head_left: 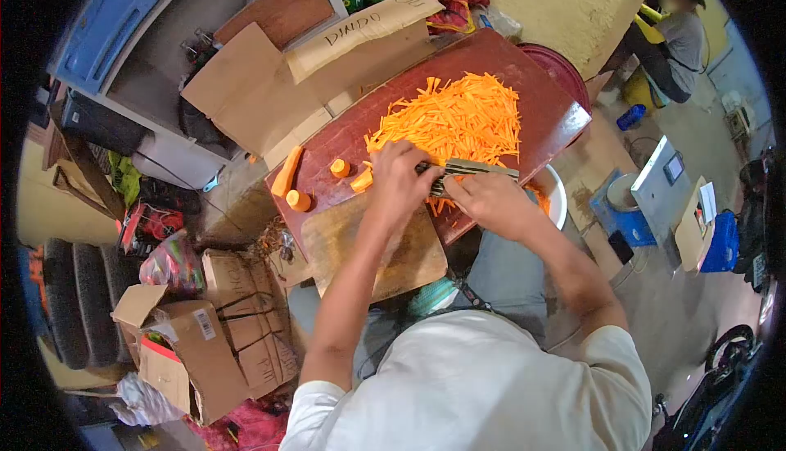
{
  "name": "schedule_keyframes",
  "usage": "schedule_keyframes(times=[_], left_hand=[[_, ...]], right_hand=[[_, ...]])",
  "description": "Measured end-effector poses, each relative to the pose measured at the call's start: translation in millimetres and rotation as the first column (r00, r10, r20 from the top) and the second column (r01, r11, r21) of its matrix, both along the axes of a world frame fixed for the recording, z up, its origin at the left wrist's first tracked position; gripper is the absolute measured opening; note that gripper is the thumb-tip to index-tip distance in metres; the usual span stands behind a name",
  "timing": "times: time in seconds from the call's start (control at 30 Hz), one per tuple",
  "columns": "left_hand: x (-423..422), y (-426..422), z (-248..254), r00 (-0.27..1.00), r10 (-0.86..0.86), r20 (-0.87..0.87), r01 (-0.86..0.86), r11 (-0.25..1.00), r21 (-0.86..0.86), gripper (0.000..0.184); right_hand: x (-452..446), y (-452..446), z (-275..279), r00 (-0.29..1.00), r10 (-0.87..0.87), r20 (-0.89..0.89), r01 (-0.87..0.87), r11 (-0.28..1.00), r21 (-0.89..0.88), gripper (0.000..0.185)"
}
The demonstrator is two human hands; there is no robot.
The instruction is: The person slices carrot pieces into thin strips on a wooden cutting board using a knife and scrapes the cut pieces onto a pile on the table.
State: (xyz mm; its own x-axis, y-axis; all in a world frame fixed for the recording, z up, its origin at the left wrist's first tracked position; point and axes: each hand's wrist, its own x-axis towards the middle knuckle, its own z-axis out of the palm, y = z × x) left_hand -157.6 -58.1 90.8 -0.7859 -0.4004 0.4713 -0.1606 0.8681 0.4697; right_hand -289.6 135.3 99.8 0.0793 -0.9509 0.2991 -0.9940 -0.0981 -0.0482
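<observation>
View: I watch through the head camera, looking down past a white-sleeved person's own arms onto a red-brown, glossy wooden table [544, 115].
Left hand: the left hand [397, 172] is curled at the near-left end of a dark, slatted, metallic-looking tool [483, 167]; I cannot tell from here what its fingers grip.
Right hand: the right hand [495, 203] has its fingers closed on the same tool, along its near edge.
Tool: lies between the two hands, over the near edge of the shreds; its working face is hidden from me.
Shreds: a broad heap of thin orange carrot sticks [458, 119] covers the table's middle, just beyond the hands.
Carrots: one long, peeled orange carrot [286, 172] lies at the table's left end; two short, blunt orange carrot stubs [299, 200] sit near it.
Board: a worn, tan wooden board [413, 254] lies below the left wrist, at the near edge.
Bowl: a white, round-rimmed bowl [559, 197] with orange shreds sits just beyond the right hand.
</observation>
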Motion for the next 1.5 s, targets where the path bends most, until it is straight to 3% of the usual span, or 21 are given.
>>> schedule_keyframes(times=[0.17, 0.3, 0.43, 0.53, 0.63, 0.67, 0.77, 0.87, 0.97, 1.07, 1.27, 1.5], left_hand=[[-49.0, -34.9, -20.7, 0.988, -0.003, 0.156, 0.024, 0.991, -0.128, 0.016], [-43.1, -55.6, -37.2, 0.996, 0.084, 0.005, -0.082, 0.985, -0.151, 0.012], [-2.1, -65.7, -54.0, 0.990, 0.132, 0.053, -0.130, 0.991, -0.043, 0.004], [31.9, -75.4, -65.1, 0.971, 0.213, -0.107, -0.218, 0.975, -0.040, 0.009], [55.5, -82.3, -61.7, 0.968, 0.248, -0.042, -0.246, 0.968, 0.051, 0.013], [61.6, -88.7, -64.5, 0.966, 0.245, 0.077, -0.241, 0.969, -0.055, 0.019], [64.6, -79.3, -61.5, 0.928, 0.253, 0.275, -0.227, 0.966, -0.122, 0.022], [55.6, -93.6, -96.5, 0.913, 0.266, 0.311, -0.215, 0.958, -0.187, 0.010], [49.5, -94.6, -103.7, 0.912, 0.289, 0.290, -0.232, 0.948, -0.216, 0.014], [45.4, -94.7, -100.5, 0.884, 0.272, 0.381, -0.199, 0.955, -0.221, 0.017], [46.1, -94.6, -97.0, 0.897, 0.239, 0.372, -0.199, 0.969, -0.143, 0.021], [45.6, -107.9, -97.7, 0.938, 0.141, 0.317, -0.188, 0.974, 0.124, 0.035]], right_hand=[[-2.5, 2.5, -5.1, 0.999, -0.037, -0.003, 0.038, 0.999, 0.032, 0.026], [-1.2, 13.9, -11.0, 0.987, -0.097, 0.126, 0.088, 0.994, 0.071, 0.024], [9.6, 24.7, -22.9, 0.935, -0.194, 0.298, 0.165, 0.979, 0.120, 0.037], [28.7, 34.6, -24.2, 0.864, -0.234, 0.447, 0.188, 0.971, 0.145, 0.040], [50.4, 39.4, -35.5, 0.794, -0.231, 0.562, 0.174, 0.973, 0.154, 0.044], [57.3, 39.9, -39.9, 0.791, -0.215, 0.573, 0.155, 0.976, 0.152, 0.045], [74.1, 37.1, -46.8, 0.789, -0.137, 0.599, 0.075, 0.989, 0.127, 0.046], [82.2, 33.5, -41.6, 0.782, -0.122, 0.612, 0.012, 0.983, 0.181, 0.046], [83.8, 33.3, -41.5, 0.780, -0.136, 0.610, -0.001, 0.976, 0.220, 0.046], [86.2, 32.6, -45.6, 0.787, -0.160, 0.596, 0.004, 0.967, 0.254, 0.046], [89.3, 37.5, -66.2, 0.776, -0.125, 0.619, -0.012, 0.977, 0.213, 0.049], [92.5, 38.4, -71.3, 0.754, -0.132, 0.643, 0.009, 0.982, 0.190, 0.050]])
